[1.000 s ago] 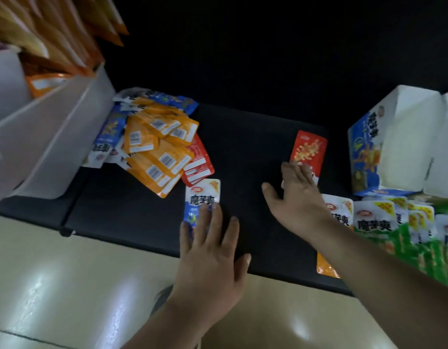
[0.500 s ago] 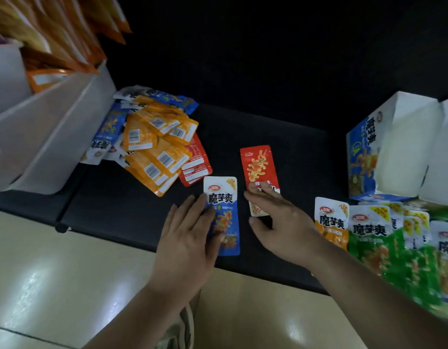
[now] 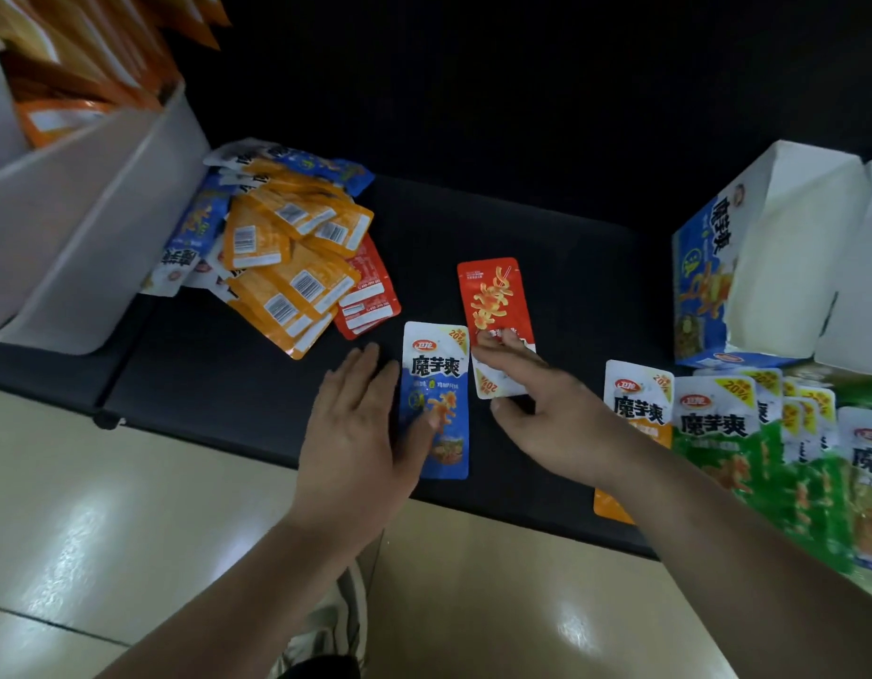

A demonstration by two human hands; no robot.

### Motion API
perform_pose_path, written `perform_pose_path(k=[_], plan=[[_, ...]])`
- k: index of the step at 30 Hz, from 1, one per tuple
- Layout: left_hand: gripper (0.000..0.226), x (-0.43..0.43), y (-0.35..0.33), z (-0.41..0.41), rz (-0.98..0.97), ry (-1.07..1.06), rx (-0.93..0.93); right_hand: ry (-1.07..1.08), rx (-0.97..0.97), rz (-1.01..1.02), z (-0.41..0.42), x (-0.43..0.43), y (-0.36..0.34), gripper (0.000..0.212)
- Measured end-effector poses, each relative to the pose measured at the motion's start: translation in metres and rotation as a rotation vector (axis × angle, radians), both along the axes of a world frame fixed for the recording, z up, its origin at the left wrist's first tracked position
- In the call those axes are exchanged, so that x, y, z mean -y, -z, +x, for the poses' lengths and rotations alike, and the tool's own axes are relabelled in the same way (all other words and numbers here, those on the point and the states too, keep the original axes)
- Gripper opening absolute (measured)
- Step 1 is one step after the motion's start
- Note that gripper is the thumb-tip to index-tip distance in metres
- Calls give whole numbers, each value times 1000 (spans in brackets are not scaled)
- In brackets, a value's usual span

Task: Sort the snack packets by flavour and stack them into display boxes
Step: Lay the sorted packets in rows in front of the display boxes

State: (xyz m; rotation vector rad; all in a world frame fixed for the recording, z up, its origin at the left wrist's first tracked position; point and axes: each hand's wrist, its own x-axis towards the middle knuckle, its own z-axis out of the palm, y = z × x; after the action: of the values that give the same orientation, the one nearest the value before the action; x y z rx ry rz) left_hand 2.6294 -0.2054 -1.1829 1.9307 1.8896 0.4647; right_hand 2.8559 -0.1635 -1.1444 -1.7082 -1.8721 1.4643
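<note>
Snack packets point(image 3: 296, 281) lie spread over a black worktop point(image 3: 522, 237), which stands above a pale glossy floor point(image 3: 130, 531). At the far left a large white bin point(image 3: 81, 227) leans over the worktop's edge, with orange packets standing in it. At the far right is a blue and white display box point(image 3: 713, 267), its side printed with 魔芋爽 in big white characters. Just beside the bin sits a loose heap point(image 3: 257, 237) of mixed packets: orange ones with their barcode backs up, blue ones under and behind them, and one red back with white label panels at the near right edge. Along the near right a row point(image 3: 718, 428) of overlapping green packets reads 魔芋爽 under yellow "20%" corners, and an orange packet point(image 3: 637, 399) at its left end is partly hidden by the right forearm. The left hand point(image 3: 355, 433) lies flat with straight fingers, its thumb on the left edge of a blue packet point(image 3: 441, 379) marked 魔芋爽, "20%" and a red oval logo. The right hand point(image 3: 546, 419), fingers extended, presses the near end of a red packet point(image 3: 492, 296) that touches the blue one and lies upside down, so that its "20%" reads inverted.
</note>
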Motion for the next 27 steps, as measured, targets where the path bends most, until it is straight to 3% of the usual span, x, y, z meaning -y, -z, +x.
perform_pose_path(k=[2, 4, 10, 14, 17, 21, 24, 27], plan=[[85, -1, 1, 10, -25, -12, -56, -3, -7, -18, 0, -1, -2, 60], [81, -1, 0, 19, -62, -19, -17, 0, -17, -34, 0, -3, -3, 59], [32, -7, -26, 13, -117, -213, 285, 28, -18, -41, -3, -3, -7, 55], [20, -9, -47, 11, -305, -402, 732, 147, -93, -115, -8, -3, -11, 48], [24, -9, -54, 16, -406, -467, 944, 233, -210, -149, -14, -2, -16, 46], [21, -9, -60, 30, -488, -490, 1062, 327, -389, -50, -23, 5, -25, 32], [18, -11, -65, 41, -535, -469, 1094, 505, -405, 92, -21, 11, -32, 30], [20, -8, -68, 54, -559, -373, 1078, 596, -461, -64, -13, 19, -36, 24]])
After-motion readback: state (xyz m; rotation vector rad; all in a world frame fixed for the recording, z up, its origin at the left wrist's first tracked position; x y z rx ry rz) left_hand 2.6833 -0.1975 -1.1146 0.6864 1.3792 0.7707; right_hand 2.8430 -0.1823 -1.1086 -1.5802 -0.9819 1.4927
